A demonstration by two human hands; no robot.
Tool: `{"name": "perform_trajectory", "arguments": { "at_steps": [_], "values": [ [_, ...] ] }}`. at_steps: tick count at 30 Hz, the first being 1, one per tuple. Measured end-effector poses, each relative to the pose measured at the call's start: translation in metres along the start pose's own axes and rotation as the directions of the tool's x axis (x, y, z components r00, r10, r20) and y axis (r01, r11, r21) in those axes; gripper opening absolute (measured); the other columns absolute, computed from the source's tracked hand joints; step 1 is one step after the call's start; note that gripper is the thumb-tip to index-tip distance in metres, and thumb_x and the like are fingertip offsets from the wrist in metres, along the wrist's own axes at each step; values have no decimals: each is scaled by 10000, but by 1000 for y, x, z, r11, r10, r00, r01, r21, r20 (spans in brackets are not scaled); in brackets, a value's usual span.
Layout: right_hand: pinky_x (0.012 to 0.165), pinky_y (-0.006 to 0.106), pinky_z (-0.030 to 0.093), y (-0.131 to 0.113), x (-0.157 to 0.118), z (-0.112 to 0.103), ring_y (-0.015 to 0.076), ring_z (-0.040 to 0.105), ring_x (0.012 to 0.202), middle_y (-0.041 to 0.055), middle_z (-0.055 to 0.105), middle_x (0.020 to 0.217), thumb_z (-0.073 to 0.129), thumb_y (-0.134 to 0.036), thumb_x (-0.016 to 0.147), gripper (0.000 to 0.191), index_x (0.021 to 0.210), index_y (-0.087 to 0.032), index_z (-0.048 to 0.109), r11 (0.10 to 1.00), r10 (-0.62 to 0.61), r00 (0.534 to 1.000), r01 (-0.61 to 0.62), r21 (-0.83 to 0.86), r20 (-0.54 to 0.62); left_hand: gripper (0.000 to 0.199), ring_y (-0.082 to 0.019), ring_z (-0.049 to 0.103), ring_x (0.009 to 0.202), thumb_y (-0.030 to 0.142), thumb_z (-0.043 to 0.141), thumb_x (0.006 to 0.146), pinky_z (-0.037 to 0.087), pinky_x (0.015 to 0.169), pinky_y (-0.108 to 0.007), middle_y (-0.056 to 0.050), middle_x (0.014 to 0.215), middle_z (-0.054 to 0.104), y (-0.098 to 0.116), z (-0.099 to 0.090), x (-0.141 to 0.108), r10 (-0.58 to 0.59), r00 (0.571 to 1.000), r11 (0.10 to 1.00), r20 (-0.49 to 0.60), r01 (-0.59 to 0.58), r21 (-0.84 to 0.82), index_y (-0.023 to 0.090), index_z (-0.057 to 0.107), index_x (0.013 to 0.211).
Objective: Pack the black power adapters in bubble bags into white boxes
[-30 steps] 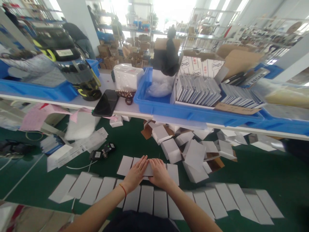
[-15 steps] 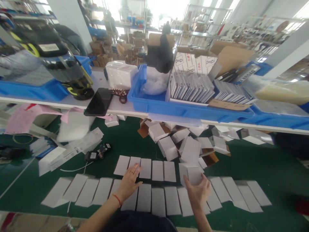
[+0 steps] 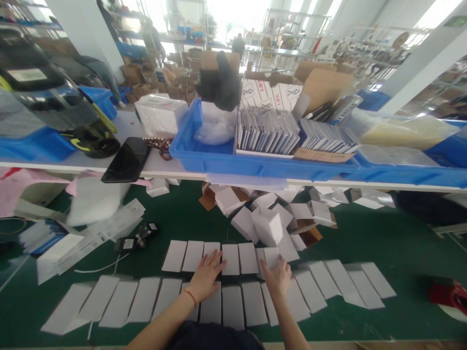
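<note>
White boxes [image 3: 232,304] in long row, nearest me, beneath wrists. Beyond, right hand [image 3: 278,278] closed round end box [image 3: 271,254], extending short row [image 3: 230,259] rightward; left hand [image 3: 205,280] ungripped, fingers spread over row. Loose cartons [image 3: 269,226] crowd space just past right grip. Farther, shelf [image 3: 156,171] with blue tray [image 3: 226,164] limits my reach.

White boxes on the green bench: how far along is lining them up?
Looks done: the long near row, plus five boxes side by side in the short row.
In hand: the right hand has a box at the short row's right end; the left hand touches that row.
Probably left: the jumbled heap behind. Can't tell if all of it counts.
</note>
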State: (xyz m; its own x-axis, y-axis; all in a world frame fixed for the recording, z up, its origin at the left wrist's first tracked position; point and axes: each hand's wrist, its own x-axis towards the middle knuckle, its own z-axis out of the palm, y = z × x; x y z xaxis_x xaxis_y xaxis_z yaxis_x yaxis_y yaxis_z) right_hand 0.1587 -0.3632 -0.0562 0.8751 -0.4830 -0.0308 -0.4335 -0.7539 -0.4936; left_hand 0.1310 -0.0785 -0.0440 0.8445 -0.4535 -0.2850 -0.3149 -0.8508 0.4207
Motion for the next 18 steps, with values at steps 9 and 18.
{"name": "perform_trajectory", "arguments": {
  "at_steps": [9,18],
  "values": [
    [1027,530,430,-6,52,-18,401,516,1232,244,570,1295,457,-671,863,770,1379,-100,507,986,-154,986,158,58,-64,877,-290,79,1577,106,655,746,164,1268,-542,-34,1705,161,7,-13,4,-79,982,996,170,83,-21,308,358,1546],
    [988,462,477,-41,124,-12,381,580,1224,262,617,1313,635,-542,702,937,1446,-15,418,956,-229,939,267,-124,255,670,-343,257,1534,182,682,789,290,1225,-556,-111,1631,370,11,-16,-8,-15,997,983,82,30,-183,235,520,1436]
  ]
}}
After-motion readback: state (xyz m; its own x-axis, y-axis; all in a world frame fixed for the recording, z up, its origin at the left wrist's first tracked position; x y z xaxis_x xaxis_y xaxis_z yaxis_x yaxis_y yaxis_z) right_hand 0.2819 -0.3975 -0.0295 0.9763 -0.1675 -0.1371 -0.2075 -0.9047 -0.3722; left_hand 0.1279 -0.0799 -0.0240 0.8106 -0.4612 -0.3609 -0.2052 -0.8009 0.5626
